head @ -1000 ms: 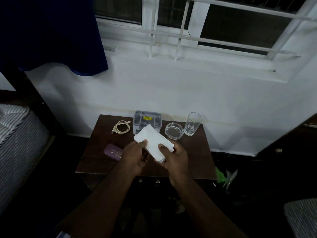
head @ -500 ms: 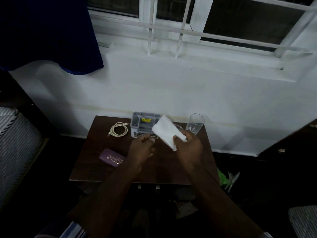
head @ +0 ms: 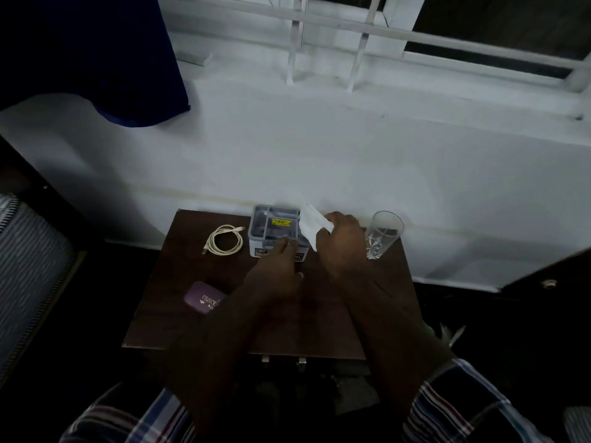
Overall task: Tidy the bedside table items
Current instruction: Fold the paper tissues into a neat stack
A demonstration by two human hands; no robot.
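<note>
Left arm: bare forearm reaching forward from a plaid sleeve, angled up and to the right.
Left hand: back up, fingers stretched forward, tips touching the near edge of the box; it grips nothing.
Right arm: bare forearm rising from the lower right, plaid sleeve at the elbow.
Right hand: back towards the camera, fingers curled, pinching the tissue at its top edge.
Spacing: the hands are near each other but apart, the right further forward.
</note>
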